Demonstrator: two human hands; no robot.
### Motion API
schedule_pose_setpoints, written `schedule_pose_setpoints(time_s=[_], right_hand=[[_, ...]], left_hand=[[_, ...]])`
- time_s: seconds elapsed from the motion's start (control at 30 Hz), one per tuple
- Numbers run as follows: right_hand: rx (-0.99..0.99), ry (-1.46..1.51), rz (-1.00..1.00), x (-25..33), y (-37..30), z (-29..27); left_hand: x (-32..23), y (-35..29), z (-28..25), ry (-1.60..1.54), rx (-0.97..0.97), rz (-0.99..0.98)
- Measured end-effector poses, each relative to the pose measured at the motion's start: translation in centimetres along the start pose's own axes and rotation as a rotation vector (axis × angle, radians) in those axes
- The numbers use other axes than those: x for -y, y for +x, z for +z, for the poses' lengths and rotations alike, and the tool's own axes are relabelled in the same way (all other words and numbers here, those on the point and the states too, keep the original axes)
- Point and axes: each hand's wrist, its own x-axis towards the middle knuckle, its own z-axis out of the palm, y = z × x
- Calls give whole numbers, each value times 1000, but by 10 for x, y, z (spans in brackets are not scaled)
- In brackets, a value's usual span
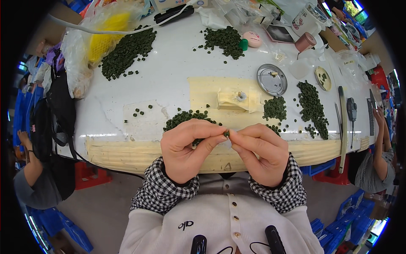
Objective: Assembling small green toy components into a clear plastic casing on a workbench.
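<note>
Just above the table's near edge, my left hand (185, 146) and my right hand (264, 152) meet at the fingertips. Both are closed in a pinch on one small dark green round piece (226, 133), mostly covered by the fingers. Behind my left hand lies a pile of similar green pieces (182, 118), partly hidden by it. A smaller pile (275, 108) sits beyond my right hand. Between these piles stands a small block wrapped in cream tape (230, 99), with a metal fitting (241, 96) on it.
Larger heaps of green pieces (127, 53) lie far left, far middle (226, 41) and right (312, 108). A round metal lid (271, 80) lies near a shallow dish (323, 78). Tweezers (338, 118) and a long strip (342, 139) lie right. A black bag (61, 101) hangs left; people sit either side.
</note>
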Motion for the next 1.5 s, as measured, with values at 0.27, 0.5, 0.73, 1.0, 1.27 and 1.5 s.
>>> schedule_pose_setpoints(time_s=[0.27, 0.5, 0.73, 1.0, 1.27, 1.5], right_hand=[[-7, 7, 10, 0, 0, 0], [-1, 19, 29, 0, 0, -2], [-63, 63, 52, -1, 1, 2], [-15, 13, -15, 1, 4, 0], [-30, 69, 16, -3, -2, 4], [-22, 112, 60, -3, -4, 4]], left_hand=[[0, 1, 1, 6, 6, 26], [0, 1, 1, 3, 16, 39], [-1, 0, 0, 3, 28, 34], [-1, 0, 1, 98, 40, 99], [-1, 0, 2, 34, 12, 46], [-1, -2, 2, -49, 7, -26]])
